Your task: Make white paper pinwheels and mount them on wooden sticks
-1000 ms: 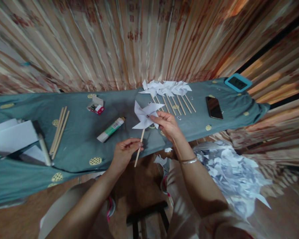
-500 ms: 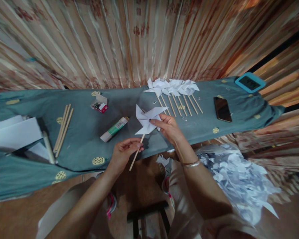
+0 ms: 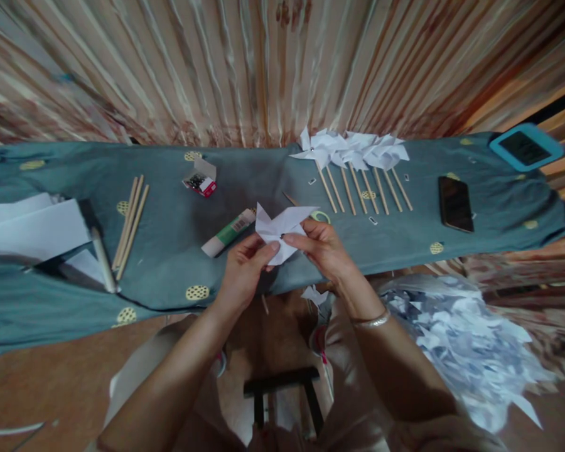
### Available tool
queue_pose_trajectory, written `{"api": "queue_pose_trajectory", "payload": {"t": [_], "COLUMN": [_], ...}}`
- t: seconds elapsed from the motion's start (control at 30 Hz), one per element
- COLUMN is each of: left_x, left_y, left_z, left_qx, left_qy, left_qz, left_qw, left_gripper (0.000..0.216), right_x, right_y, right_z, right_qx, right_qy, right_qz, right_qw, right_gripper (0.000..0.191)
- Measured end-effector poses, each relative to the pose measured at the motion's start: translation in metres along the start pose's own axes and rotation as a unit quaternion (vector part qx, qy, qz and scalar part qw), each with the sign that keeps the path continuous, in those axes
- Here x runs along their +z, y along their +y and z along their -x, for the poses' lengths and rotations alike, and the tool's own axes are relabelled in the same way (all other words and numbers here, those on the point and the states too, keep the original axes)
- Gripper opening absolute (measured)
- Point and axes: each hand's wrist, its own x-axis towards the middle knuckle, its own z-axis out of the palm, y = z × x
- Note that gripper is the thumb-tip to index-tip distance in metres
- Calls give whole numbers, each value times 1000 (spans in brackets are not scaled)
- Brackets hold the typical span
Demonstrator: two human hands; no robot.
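Observation:
A white paper pinwheel [image 3: 288,225] with a dark pin at its centre is held between my two hands above the table's front edge. My left hand [image 3: 245,267] pinches its lower left blade, thumb on top. At the right, my right hand [image 3: 326,248] grips it with the thumb close to the pin. Most of the pinwheel's stick is hidden; a short bit of it shows below my left hand. Just left of the pinwheel lies a white and green glue stick [image 3: 229,232]. Behind my right hand, a light green ring [image 3: 321,217] partly shows.
Finished-looking pinwheels [image 3: 353,149] lie in a row at the back. An open pin box [image 3: 201,182], loose wooden sticks [image 3: 132,220] and white paper [image 3: 37,229] are to the left. A phone [image 3: 455,204] and blue-framed timer [image 3: 526,147] lie right. A bag of paper scraps [image 3: 471,345] stands below.
My left hand has moved from the stick up to the pinwheel's blades and now pinches paper. The pinwheel has turned and its stick has gone mostly out of sight. The view has shifted.

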Motion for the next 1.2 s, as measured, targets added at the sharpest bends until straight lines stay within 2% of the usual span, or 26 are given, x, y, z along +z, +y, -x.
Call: {"api": "queue_pose_trajectory", "payload": {"t": [0.1,0.3,0.5,0.77,0.97,1.2], "left_x": [0,-1,-5,-5,-5,-7], "left_y": [-3,2,0,-2,0,3], "left_z": [-6,-13,-17,-23,-23,-20], "left_qx": [1,9,1,4,11,3], "left_qy": [12,-1,9,33,49,45], "left_qz": [18,18,34,34,40,34], "left_qw": [1000,1000,999,999,998,998], "left_gripper": [34,34,31,30,26,25], "right_x": [1,-2,-1,-4,2,5], "right_y": [4,7,5,5,4,7], "right_z": [-8,-24,-22,-25,-24,-26], "right_qx": [3,2,17,-3,7,1], "right_qy": [11,16,-10,28,30,24], "right_qz": [-7,8,11,32,31,12], "right_qw": [1000,1000,1000,999,999,1000], "right_gripper": [23,26,30,32,37,31]}}
